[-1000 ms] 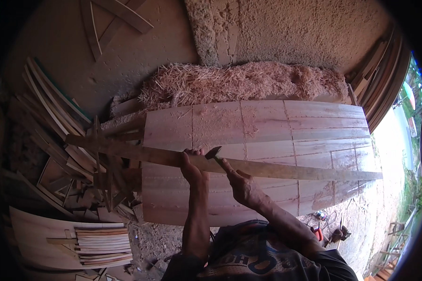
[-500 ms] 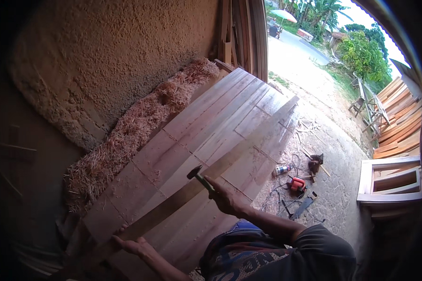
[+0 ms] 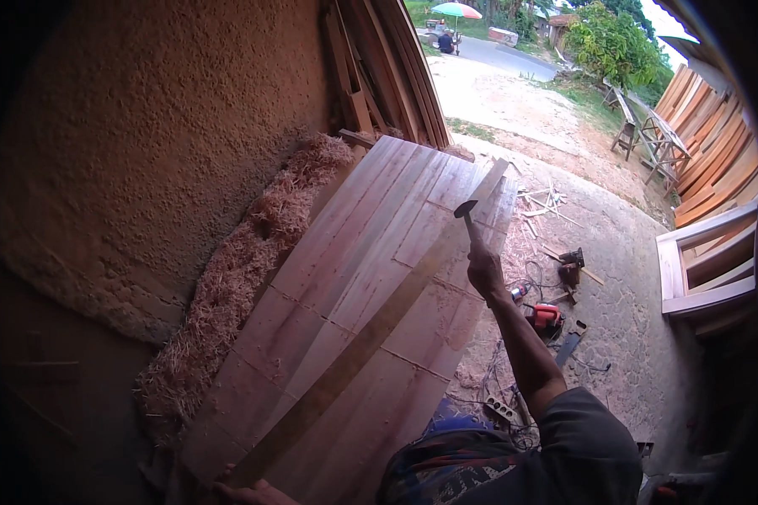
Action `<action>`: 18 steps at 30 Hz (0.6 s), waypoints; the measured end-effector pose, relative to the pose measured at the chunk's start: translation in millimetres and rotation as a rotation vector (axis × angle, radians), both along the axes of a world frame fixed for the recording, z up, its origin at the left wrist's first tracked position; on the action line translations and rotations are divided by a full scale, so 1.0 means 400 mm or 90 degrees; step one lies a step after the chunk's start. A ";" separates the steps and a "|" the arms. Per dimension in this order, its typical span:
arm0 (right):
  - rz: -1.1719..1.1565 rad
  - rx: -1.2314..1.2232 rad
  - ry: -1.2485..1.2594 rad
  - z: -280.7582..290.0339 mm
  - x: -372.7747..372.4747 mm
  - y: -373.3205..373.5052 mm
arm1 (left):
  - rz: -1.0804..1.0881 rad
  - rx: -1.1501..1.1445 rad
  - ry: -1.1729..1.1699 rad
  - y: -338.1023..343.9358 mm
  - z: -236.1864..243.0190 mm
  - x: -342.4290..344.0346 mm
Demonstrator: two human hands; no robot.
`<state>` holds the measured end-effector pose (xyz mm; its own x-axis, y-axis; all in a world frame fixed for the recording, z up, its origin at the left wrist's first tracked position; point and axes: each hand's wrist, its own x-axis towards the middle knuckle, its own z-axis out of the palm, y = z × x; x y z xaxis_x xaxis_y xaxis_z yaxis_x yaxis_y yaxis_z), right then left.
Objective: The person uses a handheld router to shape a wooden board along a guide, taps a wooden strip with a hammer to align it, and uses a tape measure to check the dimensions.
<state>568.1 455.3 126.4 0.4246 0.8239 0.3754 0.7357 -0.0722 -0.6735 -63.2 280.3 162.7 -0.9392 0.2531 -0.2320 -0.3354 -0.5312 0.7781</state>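
My right hand point(image 3: 485, 271) is closed round the handle of a hammer point(image 3: 467, 212), its dark head raised near the far end of a long wooden board point(image 3: 370, 341). That board slants across a wide panel of joined wooden planks point(image 3: 312, 269), which has lines marked or cut across it. Low in the picture, my left hand point(image 3: 251, 491) grips the near end of the long board, with the fingers partly in shadow. Small shavings dot the panel's surface.
A long heap of wood shavings point(image 3: 265, 227) lies between the panel and the rough wall point(image 3: 160, 143). On the floor to the right are a red power tool point(image 3: 547, 317), a handsaw point(image 3: 571, 343), a socket strip point(image 3: 501, 410) and loose cords. Wooden frames point(image 3: 707, 261) stand farther right.
My right hand has carried the hammer away from me toward the long board's far end. My left hand sits lower in the picture, still on the near end. The view has shifted.
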 end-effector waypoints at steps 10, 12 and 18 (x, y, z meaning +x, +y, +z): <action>0.051 -0.071 0.071 0.084 -0.011 0.050 | -0.012 -0.043 0.003 -0.012 -0.029 -0.001; 0.026 -0.145 0.022 0.043 0.004 0.057 | -0.026 -0.058 -0.005 -0.013 -0.043 0.005; 0.093 -0.110 0.037 -0.042 0.007 0.057 | -0.071 -0.107 -0.030 -0.021 -0.101 0.019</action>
<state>571.1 477.9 109.6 0.3130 0.9281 0.2016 0.7069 -0.0858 -0.7021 -55.5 272.1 122.5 -0.8948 0.3088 -0.3225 -0.4227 -0.3531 0.8347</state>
